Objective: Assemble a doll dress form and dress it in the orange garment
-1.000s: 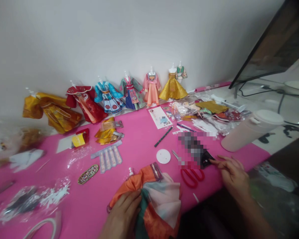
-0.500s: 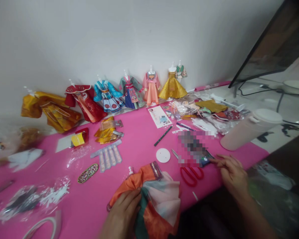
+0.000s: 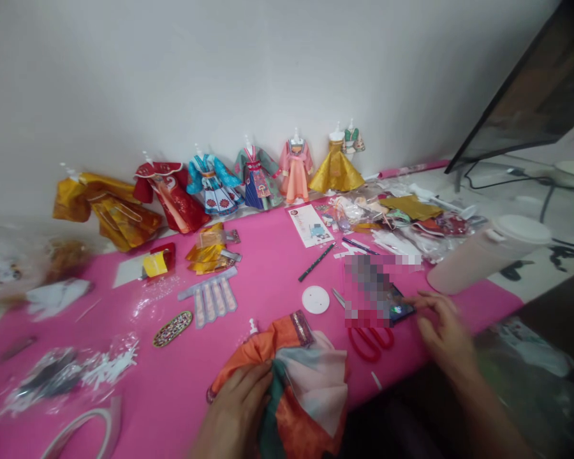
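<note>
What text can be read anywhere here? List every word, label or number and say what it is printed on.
None can be read.
The leaflet behind the black pen carries print and pictures, too small and blurred to make out.
The phone at the right hand has a lit screen, mostly pixelated, nothing legible.
The yellow card shows no readable lettering.
The left hand grips a doll dress without text.

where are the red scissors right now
In the head view the red scissors lie on the pink table, right of centre near its front edge, between the orange doll dress and the right hand.
</note>
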Demonstrator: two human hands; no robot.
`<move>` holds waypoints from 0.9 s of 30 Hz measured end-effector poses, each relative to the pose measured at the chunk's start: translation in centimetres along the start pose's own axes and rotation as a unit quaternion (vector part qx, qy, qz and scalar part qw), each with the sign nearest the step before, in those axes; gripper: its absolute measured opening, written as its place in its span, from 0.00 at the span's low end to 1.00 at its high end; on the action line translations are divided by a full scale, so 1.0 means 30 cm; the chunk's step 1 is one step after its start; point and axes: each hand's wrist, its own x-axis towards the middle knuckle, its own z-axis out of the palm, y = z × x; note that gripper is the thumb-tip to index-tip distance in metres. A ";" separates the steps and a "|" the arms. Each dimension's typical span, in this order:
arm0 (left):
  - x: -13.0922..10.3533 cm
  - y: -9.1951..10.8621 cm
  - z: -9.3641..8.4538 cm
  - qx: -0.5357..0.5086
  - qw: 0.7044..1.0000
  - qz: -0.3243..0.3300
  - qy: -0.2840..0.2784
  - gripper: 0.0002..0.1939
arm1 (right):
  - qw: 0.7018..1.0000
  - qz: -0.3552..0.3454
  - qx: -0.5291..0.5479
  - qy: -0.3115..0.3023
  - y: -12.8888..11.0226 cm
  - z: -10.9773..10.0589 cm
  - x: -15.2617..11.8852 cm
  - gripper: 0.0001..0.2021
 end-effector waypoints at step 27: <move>-0.003 -0.019 0.025 0.014 1.000 0.015 0.010 0.21 | 0.990 -0.046 -0.006 -0.130 -0.035 0.136 0.188 0.09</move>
